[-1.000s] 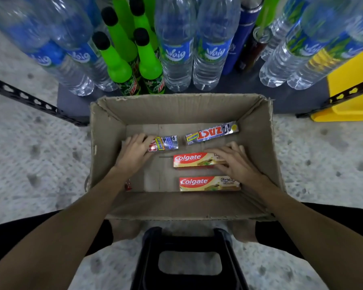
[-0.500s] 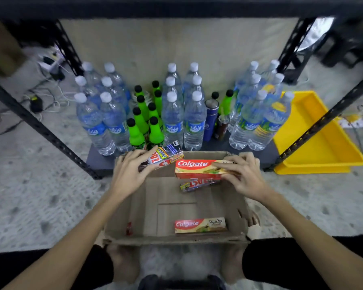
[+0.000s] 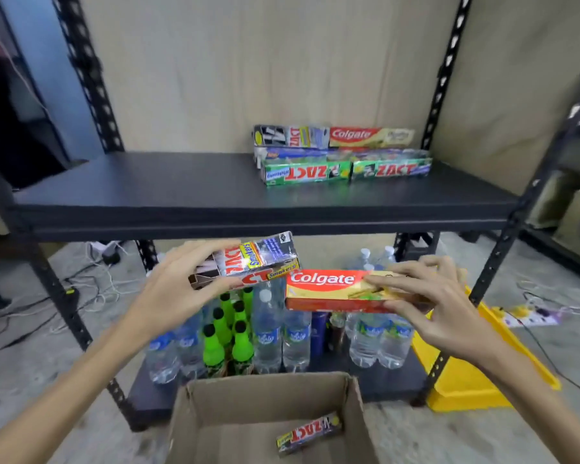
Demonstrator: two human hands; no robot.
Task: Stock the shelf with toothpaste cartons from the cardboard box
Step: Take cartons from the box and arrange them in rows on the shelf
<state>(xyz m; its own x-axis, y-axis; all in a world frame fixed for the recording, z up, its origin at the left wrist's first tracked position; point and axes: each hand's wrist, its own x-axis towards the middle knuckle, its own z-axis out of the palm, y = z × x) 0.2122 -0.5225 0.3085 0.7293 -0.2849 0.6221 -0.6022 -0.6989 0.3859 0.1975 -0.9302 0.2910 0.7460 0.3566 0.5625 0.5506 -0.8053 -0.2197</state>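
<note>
cardboard box [image 3: 195, 416] bottom centre, one carton [image 3: 308, 434] left inside | left hand [image 3: 168, 296] fingers pinch two Zact cartons [image 3: 248, 261]; right hand [image 3: 439, 306] fingers pinch Colgate carton [image 3: 329, 291], long axis sideways | shelf [image 3: 181, 192] above, beyond; stocked cartons [image 3: 342, 155] upper right, nearer right hand

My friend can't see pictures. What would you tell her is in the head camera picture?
Two hands lift toothpaste cartons toward a black shelf: the left hand holds Zact cartons, the right hand a Colgate carton. More cartons sit stacked on the shelf; one lies in the cardboard box below.
</note>
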